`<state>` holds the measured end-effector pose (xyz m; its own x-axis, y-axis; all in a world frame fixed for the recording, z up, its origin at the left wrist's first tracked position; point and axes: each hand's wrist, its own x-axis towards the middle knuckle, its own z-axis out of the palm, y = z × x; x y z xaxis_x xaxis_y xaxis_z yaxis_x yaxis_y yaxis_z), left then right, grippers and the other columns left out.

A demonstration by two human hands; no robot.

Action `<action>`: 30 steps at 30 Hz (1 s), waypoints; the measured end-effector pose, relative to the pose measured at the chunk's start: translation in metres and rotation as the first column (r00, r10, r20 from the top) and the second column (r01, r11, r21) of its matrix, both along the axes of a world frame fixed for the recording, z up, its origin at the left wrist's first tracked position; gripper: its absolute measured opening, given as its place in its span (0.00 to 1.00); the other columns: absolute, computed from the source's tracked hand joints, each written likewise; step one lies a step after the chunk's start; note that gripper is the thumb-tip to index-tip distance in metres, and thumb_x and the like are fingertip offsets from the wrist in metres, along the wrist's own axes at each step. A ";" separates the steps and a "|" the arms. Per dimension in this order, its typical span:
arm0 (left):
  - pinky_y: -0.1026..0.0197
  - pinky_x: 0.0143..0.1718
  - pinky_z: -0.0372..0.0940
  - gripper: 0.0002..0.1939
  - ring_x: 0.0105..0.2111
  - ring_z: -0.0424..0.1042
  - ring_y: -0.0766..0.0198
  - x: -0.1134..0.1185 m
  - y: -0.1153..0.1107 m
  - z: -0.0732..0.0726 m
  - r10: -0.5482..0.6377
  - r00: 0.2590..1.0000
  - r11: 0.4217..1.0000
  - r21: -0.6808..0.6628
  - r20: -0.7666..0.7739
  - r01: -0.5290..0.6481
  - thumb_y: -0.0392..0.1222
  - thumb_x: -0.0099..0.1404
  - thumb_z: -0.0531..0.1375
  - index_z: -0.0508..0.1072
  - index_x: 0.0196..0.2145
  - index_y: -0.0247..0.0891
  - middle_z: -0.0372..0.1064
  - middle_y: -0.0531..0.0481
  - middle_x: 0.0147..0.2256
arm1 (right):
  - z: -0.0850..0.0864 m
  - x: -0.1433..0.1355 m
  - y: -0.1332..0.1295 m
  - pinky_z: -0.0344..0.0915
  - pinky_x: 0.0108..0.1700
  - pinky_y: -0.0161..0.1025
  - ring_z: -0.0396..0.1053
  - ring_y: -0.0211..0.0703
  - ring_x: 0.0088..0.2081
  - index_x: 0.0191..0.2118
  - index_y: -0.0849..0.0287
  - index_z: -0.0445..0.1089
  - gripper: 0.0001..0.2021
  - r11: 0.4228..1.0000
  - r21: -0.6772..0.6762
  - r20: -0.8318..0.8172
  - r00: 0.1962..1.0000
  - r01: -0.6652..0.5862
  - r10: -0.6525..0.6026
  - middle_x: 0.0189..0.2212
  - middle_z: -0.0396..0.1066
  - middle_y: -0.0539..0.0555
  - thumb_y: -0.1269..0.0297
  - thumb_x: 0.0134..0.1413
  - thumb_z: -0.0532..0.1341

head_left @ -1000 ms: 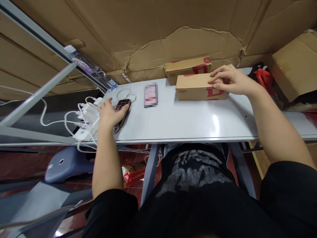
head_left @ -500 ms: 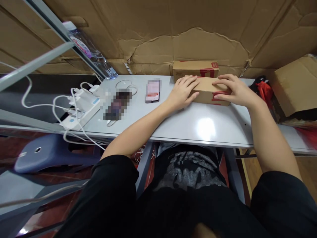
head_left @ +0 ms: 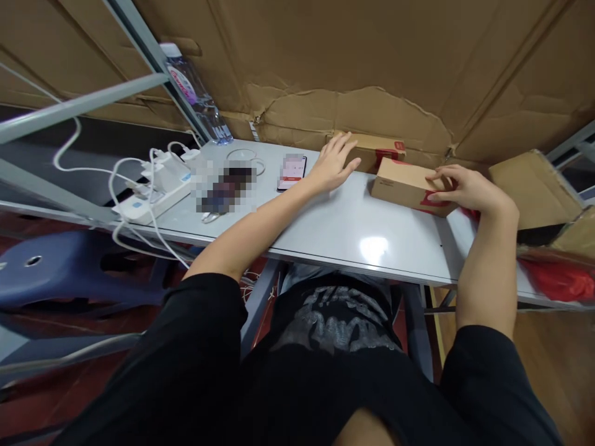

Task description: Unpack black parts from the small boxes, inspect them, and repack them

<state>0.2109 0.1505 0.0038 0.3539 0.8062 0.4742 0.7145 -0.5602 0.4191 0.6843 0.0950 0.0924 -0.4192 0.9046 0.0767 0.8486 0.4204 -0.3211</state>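
A small brown cardboard box [head_left: 400,183] with red markings sits tilted askew on the light-grey table, and my right hand [head_left: 471,189] grips its right end, thumb on the front side and fingers over the top. My left hand [head_left: 332,166] is apart from that box, fingers spread, in front of the left end of a second cardboard box [head_left: 379,144]. That second box stands behind, against the cardboard backing, partly covered by the first box and by my left hand. Whether my left fingertips touch it, I cannot tell.
Left of my forearm lie a phone [head_left: 294,173] with a lit screen and a blurred-out dark device [head_left: 230,189] with a white cable. A power strip [head_left: 155,198] with several plugs, a water bottle [head_left: 198,93] and a metal frame stand further left. At right are an open carton [head_left: 534,186] and red plastic [head_left: 558,280].
The front box has shifted right and turned askew with my right hand on it. My left hand has come off the box and lifted away to its left. The camera view has shifted too.
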 end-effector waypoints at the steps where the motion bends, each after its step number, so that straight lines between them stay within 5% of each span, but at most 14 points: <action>1: 0.19 0.97 0.41 0.52 0.97 0.44 0.31 0.002 0.010 0.008 0.018 0.999 1.000 -0.004 -0.027 -0.018 0.82 0.84 0.57 0.64 0.92 0.53 0.47 0.38 0.96 | 0.000 0.009 0.002 0.76 0.78 0.77 0.82 0.80 0.70 0.69 0.44 0.86 0.40 1.000 0.006 0.016 0.999 0.028 -0.028 0.73 0.81 0.65 0.24 0.62 0.76; 6: 0.13 0.95 0.42 0.62 0.96 0.45 0.20 0.029 0.042 0.041 0.057 0.970 0.994 -0.078 -0.236 -0.077 0.67 0.75 0.72 0.58 0.95 0.43 0.44 0.30 0.96 | -0.008 0.029 0.012 0.82 0.68 0.76 0.84 0.79 0.60 0.62 0.43 0.88 0.37 0.994 0.054 -0.016 0.995 0.098 -0.097 0.61 0.86 0.63 0.26 0.55 0.78; 11: 0.12 0.93 0.40 0.54 0.94 0.50 0.20 0.040 0.046 0.041 0.099 0.957 0.983 -0.120 -0.272 -0.136 0.71 0.78 0.68 0.67 0.92 0.45 0.52 0.33 0.94 | -0.014 0.029 0.015 0.81 0.72 0.74 0.84 0.78 0.64 0.63 0.44 0.88 0.34 0.996 0.058 -0.024 0.998 0.063 -0.062 0.64 0.86 0.63 0.32 0.58 0.78; 15: 0.14 0.93 0.39 0.51 0.94 0.51 0.24 0.026 0.039 0.041 0.127 0.949 0.978 -0.124 -0.287 -0.168 0.69 0.83 0.63 0.66 0.92 0.41 0.53 0.27 0.93 | -0.018 0.033 0.020 0.78 0.77 0.75 0.82 0.79 0.69 0.66 0.44 0.86 0.35 0.997 0.067 -0.024 0.999 0.036 -0.035 0.70 0.83 0.64 0.30 0.62 0.76; 20: 0.14 0.91 0.50 0.47 0.89 0.60 0.25 -0.009 0.029 0.047 0.135 0.935 0.976 -0.121 -0.328 -0.184 0.63 0.81 0.65 0.71 0.89 0.42 0.64 0.27 0.88 | -0.025 0.036 0.028 0.77 0.78 0.76 0.81 0.80 0.71 0.70 0.47 0.83 0.35 0.998 0.064 -0.022 1.000 0.006 -0.005 0.72 0.81 0.67 0.34 0.66 0.74; 26: 0.23 0.93 0.52 0.46 0.90 0.59 0.29 -0.036 0.007 0.047 0.069 0.943 0.985 -0.130 -0.327 -0.117 0.64 0.77 0.67 0.74 0.86 0.46 0.65 0.31 0.88 | -0.047 0.025 0.045 0.67 0.87 0.80 0.72 0.83 0.82 0.70 0.45 0.85 0.30 0.978 0.206 -0.107 0.994 0.043 -0.021 0.78 0.77 0.68 0.34 0.73 0.72; 30: 0.18 0.89 0.58 0.48 0.88 0.61 0.23 -0.039 -0.017 0.052 0.056 0.933 0.986 -0.125 -0.355 -0.107 0.67 0.76 0.69 0.75 0.86 0.47 0.67 0.28 0.86 | -0.062 0.013 0.053 0.60 0.92 0.80 0.67 0.80 0.87 0.76 0.46 0.84 0.32 0.954 0.283 -0.157 0.986 0.098 -0.054 0.83 0.70 0.70 0.39 0.77 0.69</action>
<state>0.1716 0.1337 0.0554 0.4069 0.8883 0.2131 0.8704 -0.4478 0.2045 0.6975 0.1480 0.0307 -0.3148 0.8635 0.3941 0.8348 0.4494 -0.3179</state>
